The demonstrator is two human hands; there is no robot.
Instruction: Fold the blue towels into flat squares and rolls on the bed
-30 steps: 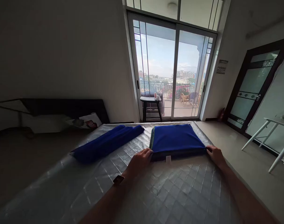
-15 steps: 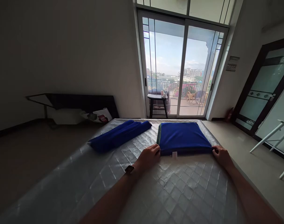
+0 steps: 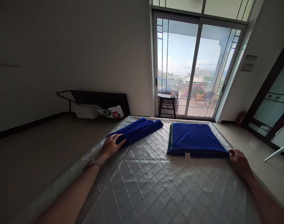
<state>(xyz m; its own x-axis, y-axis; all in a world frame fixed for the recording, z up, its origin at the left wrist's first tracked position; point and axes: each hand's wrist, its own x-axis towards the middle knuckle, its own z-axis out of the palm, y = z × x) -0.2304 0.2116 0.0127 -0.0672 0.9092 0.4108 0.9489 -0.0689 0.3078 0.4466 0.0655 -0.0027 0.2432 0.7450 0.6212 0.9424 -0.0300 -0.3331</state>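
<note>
A folded blue cloth (image 3: 194, 140) lies flat on the far right part of a plastic-wrapped quilted mattress (image 3: 160, 186), a white tag at its near edge. A second blue cloth (image 3: 139, 130), bunched into a long loose roll, lies to its left. My left hand (image 3: 110, 145) rests on the near end of that roll, fingers curled over the fabric. My right hand (image 3: 238, 160) sits at the near right corner of the folded cloth, fingers closed at its edge.
Beyond the mattress, a sliding glass door (image 3: 193, 68) opens to a balcony, with a dark stool (image 3: 166, 104) in front. A dark headboard (image 3: 97, 99) and a printed bag (image 3: 111, 112) lean against the left wall. A dark-framed door stands at right (image 3: 272, 99).
My left hand left the near left corner of the folded cloth and moved left onto the rolled cloth. The view panned left. My right hand stayed at the folded cloth's corner.
</note>
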